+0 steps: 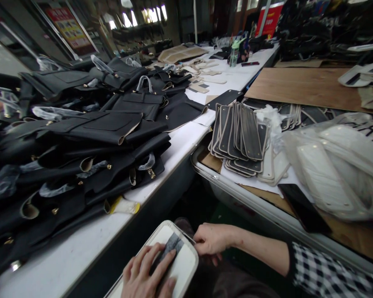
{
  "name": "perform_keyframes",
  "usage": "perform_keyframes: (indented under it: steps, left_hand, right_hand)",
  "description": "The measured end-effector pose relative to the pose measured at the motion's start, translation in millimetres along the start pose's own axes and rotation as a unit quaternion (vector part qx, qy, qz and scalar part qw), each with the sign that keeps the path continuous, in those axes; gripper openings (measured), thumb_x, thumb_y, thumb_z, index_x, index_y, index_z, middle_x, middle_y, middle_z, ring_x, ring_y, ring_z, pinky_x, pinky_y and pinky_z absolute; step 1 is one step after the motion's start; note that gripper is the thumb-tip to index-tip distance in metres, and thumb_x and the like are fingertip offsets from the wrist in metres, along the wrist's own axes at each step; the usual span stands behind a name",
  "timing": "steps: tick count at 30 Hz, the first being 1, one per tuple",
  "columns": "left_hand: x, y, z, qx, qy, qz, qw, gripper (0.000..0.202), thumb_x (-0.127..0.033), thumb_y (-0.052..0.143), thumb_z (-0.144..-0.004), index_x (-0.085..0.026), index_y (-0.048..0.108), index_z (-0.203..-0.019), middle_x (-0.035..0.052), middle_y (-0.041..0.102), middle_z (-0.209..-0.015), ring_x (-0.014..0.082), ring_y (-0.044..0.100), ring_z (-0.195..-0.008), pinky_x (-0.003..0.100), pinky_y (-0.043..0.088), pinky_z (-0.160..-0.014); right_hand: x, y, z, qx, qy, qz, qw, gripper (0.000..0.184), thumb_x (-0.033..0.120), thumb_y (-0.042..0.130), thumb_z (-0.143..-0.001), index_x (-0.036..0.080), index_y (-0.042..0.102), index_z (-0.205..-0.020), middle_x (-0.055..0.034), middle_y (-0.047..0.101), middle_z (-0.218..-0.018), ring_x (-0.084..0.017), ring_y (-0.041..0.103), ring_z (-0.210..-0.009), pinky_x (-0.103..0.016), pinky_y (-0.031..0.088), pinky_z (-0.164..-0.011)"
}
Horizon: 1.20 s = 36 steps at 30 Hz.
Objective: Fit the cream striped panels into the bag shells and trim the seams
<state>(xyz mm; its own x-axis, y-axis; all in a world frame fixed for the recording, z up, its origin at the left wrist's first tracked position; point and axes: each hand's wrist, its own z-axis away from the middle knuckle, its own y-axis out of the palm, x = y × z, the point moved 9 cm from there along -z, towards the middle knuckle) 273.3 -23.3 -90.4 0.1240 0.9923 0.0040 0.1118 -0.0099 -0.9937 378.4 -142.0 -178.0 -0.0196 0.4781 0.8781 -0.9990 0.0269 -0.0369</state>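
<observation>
A white rounded panel (163, 232) with a dark grey strip (176, 241) across it rests tilted over my lap at the bottom centre. My left hand (147, 269) lies on its face with the fingers stretched out and spread, partly covering the strip. At the panel's upper right edge, my right hand (211, 241) is closed in a pinch. A thin, shiny sliver (188, 236) shows between those fingers and the edge; its kind is too small to tell. My left palm and the panel's lower end are cut off by the frame.
Black bags (105, 128) with plastic-wrapped handles are piled on the white table (161, 184) at left. A bin (205, 169) at right carries stacked grey panels (240, 132), a plastic bag (338, 165) of white panels and a black phone (303, 207). A green bottle (235, 53) stands farther back.
</observation>
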Motion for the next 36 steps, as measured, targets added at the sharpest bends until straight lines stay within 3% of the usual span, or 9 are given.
perform_keyframes:
  steps: [2,8,17,24,29,36]
  left_hand:
    - [-1,-3.0,-2,-0.001,0.012,-0.006,1.000,0.047,-0.040,0.058,-0.087,-0.042,0.052,-0.134,-0.0018,0.059,-0.133,0.0253,0.047,-0.122,0.043,0.040,-0.091]
    - [-6,-11.2,-7,-0.014,0.026,-0.018,0.999,0.048,-0.044,0.057,-0.088,-0.043,0.050,-0.136,-0.0026,0.060,-0.131,0.0237,0.047,-0.121,0.041,0.039,-0.092]
    - [-4,-22.4,-6,-0.020,0.007,0.009,1.000,0.047,-0.049,0.051,-0.093,-0.044,0.044,-0.139,-0.0077,0.056,-0.136,0.0197,0.044,-0.122,0.037,0.027,-0.101]
    - [2,-15.1,-2,0.053,-0.049,0.121,0.990,0.041,-0.040,0.045,-0.096,-0.043,0.044,-0.137,-0.0051,0.047,-0.145,0.0247,0.042,-0.128,0.046,0.026,-0.105]
    - [-1,-25.7,-12,0.112,-0.087,0.220,0.965,0.030,-0.040,0.049,-0.091,-0.034,0.055,-0.120,0.0022,0.052,-0.133,0.0286,0.045,-0.124,0.052,0.033,-0.103]
    - [-12,-31.5,-20,0.085,-0.091,0.201,0.972,0.035,-0.029,0.051,-0.084,-0.030,0.054,-0.119,0.0077,0.054,-0.122,0.0337,0.045,-0.118,0.061,0.034,-0.100]
  right_hand:
    - [-3,5,-1,0.018,-0.004,-0.013,1.000,0.023,0.026,0.048,-0.084,0.017,0.056,-0.063,0.0029,0.058,-0.050,-0.012,0.055,-0.039,-0.019,0.040,-0.039]
    - [-7,-2,3,-0.057,-0.020,-0.063,0.996,0.028,0.026,0.050,-0.085,0.016,0.052,-0.059,0.0060,0.049,-0.048,-0.005,0.040,-0.042,-0.014,0.029,-0.039]
    - [9,-5,14,-0.054,0.023,-0.056,0.997,0.028,0.027,0.051,-0.084,0.015,0.054,-0.059,0.0052,0.048,-0.046,-0.006,0.042,-0.043,-0.016,0.031,-0.042]
    - [35,-8,18,-0.068,0.042,0.031,0.996,0.030,0.023,0.049,-0.084,0.015,0.051,-0.055,0.0050,0.045,-0.045,-0.006,0.036,-0.042,-0.018,0.024,-0.040]
    - [43,-3,23,-0.078,0.072,0.053,0.993,0.032,0.027,0.047,-0.086,0.016,0.051,-0.056,0.0049,0.043,-0.043,-0.007,0.037,-0.040,-0.019,0.027,-0.041]
    - [59,-2,28,-0.054,0.076,0.112,0.989,0.037,0.030,0.046,-0.089,0.017,0.050,-0.054,0.0032,0.047,-0.044,-0.008,0.041,-0.041,-0.019,0.029,-0.042]
